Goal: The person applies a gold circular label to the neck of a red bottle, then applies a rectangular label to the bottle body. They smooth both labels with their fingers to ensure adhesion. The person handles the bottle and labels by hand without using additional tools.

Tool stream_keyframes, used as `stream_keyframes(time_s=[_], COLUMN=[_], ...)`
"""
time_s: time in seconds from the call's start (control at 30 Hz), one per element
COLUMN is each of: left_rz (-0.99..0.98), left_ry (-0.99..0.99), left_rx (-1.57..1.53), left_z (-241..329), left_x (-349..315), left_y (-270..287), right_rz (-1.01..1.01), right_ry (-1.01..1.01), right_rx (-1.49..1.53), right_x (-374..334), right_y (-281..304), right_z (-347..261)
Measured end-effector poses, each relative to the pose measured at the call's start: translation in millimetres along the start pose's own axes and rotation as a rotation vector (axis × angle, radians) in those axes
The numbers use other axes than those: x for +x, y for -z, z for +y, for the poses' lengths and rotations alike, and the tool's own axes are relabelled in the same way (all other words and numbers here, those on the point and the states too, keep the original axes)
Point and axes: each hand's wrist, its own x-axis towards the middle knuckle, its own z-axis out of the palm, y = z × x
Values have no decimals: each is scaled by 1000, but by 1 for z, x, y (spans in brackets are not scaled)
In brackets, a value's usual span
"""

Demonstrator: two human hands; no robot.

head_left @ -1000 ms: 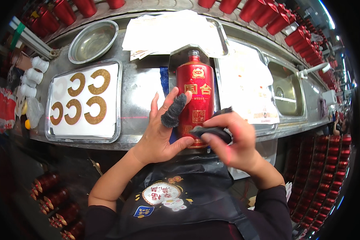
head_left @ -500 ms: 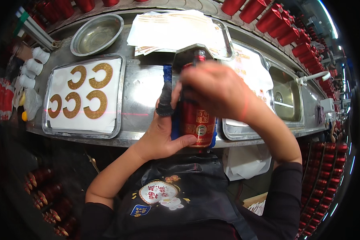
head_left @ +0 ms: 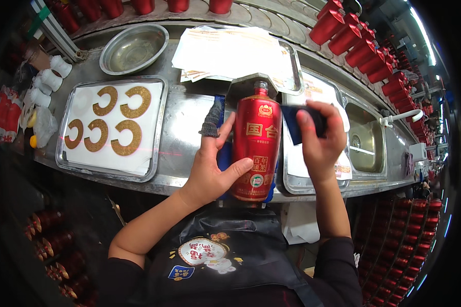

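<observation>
A red bottle with gold print lies on a blue-edged support at the bench's front edge, its neck against a grey metal angled piece. My left hand steadies its left side, the thumb pressed on the lower front; a dark knitted cover sits on one finger. To the right of the bottle, my right hand pinches a dark blue flat pad, whose edge is close to the bottle's shoulder. Whether the pad is cloth or something stiffer, I cannot tell.
At left a metal tray carries several gold C-shaped pieces on white sheets. Behind are a steel bowl and stacked paper sheets. On the right stand another tray and a sink. Red bottles line the conveyor.
My right hand has moved off the bottle to the right, uncovering its front and showing the dark blue pad. My left hand stays at the bottle's left side.
</observation>
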Motion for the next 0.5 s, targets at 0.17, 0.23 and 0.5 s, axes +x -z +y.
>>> stream_keyframes(time_s=[0.17, 0.23, 0.5], left_rz=[-4, 12, 62], left_ry=[-2, 21, 45], left_rx=[16, -15, 13], left_z=[-1, 0, 6], left_x=[-4, -6, -24], left_y=[1, 3, 13], right_rz=[-144, -257, -322], right_ry=[-5, 27, 421], right_rx=[-186, -91, -288], right_x=[22, 21, 3], right_y=[-6, -3, 2], right_z=[-17, -19, -5])
